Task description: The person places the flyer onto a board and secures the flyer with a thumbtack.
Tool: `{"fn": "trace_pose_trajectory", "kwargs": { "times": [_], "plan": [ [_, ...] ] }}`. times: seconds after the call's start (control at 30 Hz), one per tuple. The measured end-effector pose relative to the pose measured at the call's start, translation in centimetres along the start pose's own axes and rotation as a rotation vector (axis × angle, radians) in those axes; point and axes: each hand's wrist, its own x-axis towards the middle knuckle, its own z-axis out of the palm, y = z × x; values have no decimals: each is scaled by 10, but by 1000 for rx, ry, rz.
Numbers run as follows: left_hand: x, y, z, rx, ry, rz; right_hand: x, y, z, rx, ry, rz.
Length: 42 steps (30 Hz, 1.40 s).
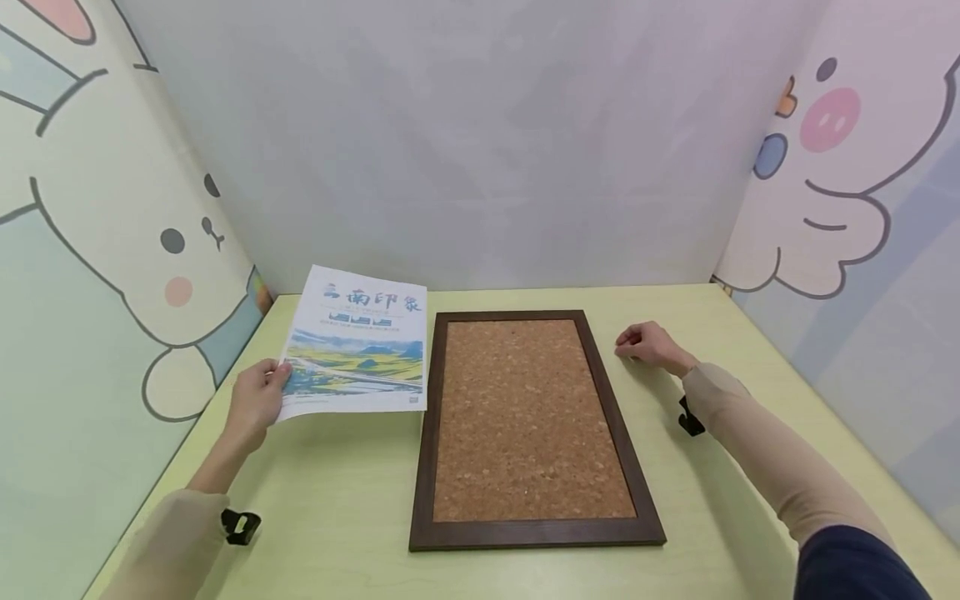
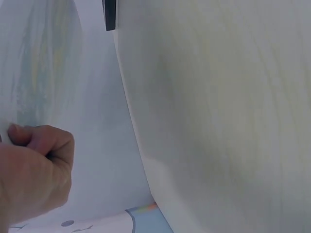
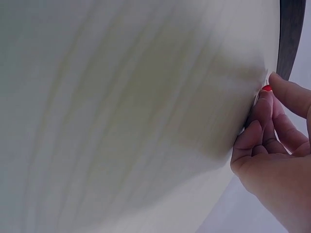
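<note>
My left hand [image 1: 257, 396] grips the lower left edge of a printed paper poster [image 1: 360, 346], thumb on its front. The sheet is held up off the table, left of a cork board [image 1: 528, 417] in a dark brown frame. In the left wrist view the left hand [image 2: 36, 170] has curled fingers at the poster [image 2: 46, 73]. Right of the board, my right hand [image 1: 652, 344] is low over the table. In the right wrist view, the right hand [image 3: 274, 131] pinches a small red pushpin [image 3: 267, 88] between thumb and finger; most of it is hidden.
The board lies flat on a pale wood-grain table [image 1: 337, 500]. A plain light wall [image 1: 480, 150] stands behind it. Side walls with a cartoon rabbit [image 1: 135, 250] and a cartoon pig-nosed figure [image 1: 832, 167] flank the table.
</note>
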Motion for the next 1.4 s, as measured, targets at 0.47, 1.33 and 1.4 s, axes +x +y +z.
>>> {"fn": "trace_pose_trajectory", "kwargs": {
  "times": [0.47, 1.33, 1.4],
  "plan": [
    [-21, 23, 45, -53, -11, 25, -1, 0, 0, 4, 7, -3],
    [-69, 78, 134, -197, -114, 129, -3, 2, 4, -28, 30, -6],
    [-73, 81, 140, -205, -123, 133, -3, 2, 3, -33, 33, -8]
  ]
}}
